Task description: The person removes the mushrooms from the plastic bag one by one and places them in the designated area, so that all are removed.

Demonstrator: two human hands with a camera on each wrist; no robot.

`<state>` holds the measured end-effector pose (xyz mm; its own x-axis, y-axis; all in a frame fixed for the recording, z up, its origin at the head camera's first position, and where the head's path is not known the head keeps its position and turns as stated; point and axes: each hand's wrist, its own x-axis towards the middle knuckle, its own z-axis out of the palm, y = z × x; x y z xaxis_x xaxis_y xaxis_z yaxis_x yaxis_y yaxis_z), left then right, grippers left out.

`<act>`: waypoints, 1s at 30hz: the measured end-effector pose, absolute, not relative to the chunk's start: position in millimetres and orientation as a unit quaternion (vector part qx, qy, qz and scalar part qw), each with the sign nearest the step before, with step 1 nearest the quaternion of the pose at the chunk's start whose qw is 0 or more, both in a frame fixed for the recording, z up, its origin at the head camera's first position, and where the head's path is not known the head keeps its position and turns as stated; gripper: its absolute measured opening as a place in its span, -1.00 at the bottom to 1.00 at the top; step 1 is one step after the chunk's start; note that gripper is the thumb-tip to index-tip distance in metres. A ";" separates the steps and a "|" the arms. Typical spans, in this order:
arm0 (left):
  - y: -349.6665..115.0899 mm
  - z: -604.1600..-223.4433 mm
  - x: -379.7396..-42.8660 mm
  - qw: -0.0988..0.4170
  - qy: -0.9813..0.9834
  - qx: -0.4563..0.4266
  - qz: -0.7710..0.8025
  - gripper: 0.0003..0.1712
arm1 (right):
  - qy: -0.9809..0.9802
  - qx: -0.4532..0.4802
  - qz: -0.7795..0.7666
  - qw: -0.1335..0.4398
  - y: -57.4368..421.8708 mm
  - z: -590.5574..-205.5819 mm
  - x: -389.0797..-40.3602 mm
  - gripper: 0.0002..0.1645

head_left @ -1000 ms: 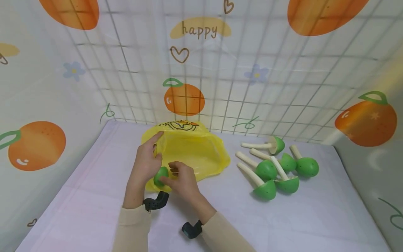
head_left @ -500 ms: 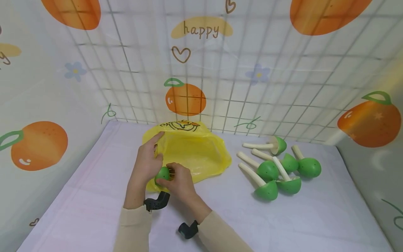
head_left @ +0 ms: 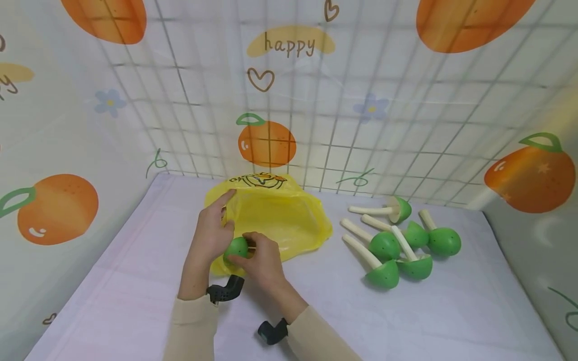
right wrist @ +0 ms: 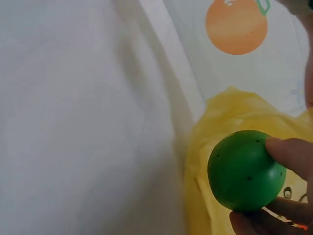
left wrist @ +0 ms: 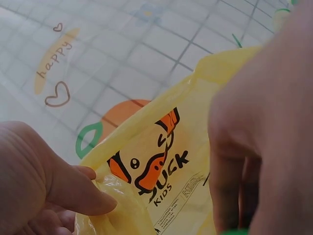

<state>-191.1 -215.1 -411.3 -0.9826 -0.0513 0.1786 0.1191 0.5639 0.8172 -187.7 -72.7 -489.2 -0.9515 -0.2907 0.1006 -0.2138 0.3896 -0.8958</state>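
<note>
A yellow plastic bag (head_left: 275,215) printed with a cartoon duck lies spread out, its mouth facing the person. My left hand (head_left: 212,228) pinches the bag's left side; in the left wrist view its thumb (left wrist: 88,191) presses the thin film against the fingers. Low at the bag's left part, my right hand (head_left: 265,263) holds a toy mushroom by its round green cap (right wrist: 244,169), dotted with black. Thumb and fingers sit on opposite sides of the cap. The mushroom's stem is hidden.
To the right of the bag lies a loose group of several green-capped toy mushrooms with pale stems, one of them (head_left: 383,275) nearest the front. A white cloth (head_left: 122,291) covers the table. Behind stands a wire grid (head_left: 384,150) under a printed sheet.
The right hand has closed its fingers further round the green cap and shifted it slightly to the right. The left hand keeps its grip on the bag.
</note>
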 end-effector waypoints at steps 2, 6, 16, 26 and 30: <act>-214.9 -411.6 -191.0 0.091 -0.880 -0.020 -0.466 -0.18 | 0.831 -0.152 -0.534 0.033 -68.0 -484.0 -186.4 -0.29; -215.0 -411.8 -190.7 0.091 -0.880 -0.019 -0.467 -0.17 | 0.831 -0.152 -0.535 0.022 -57.2 -475.4 -183.7 -0.29; -212.9 -412.7 -191.5 0.091 -0.880 -0.010 -0.466 -0.16 | 0.832 -0.136 -0.537 -0.030 -16.4 -461.2 -180.1 -0.34; -210.4 -412.5 -191.1 0.080 -0.884 -0.003 -0.461 -0.17 | 0.840 -0.113 -0.526 -0.073 16.6 -444.3 -172.1 -0.32; -209.0 -411.0 -190.1 0.078 -0.885 0.000 -0.459 -0.17 | 0.840 -0.115 -0.523 -0.089 29.6 -434.1 -167.0 -0.29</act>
<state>-190.1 -209.0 -411.0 -0.9878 -0.0720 0.1379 0.0712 0.5792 0.8121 -167.0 29.6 -434.1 -0.9578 -0.1001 0.2696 -0.2861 0.4266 -0.8580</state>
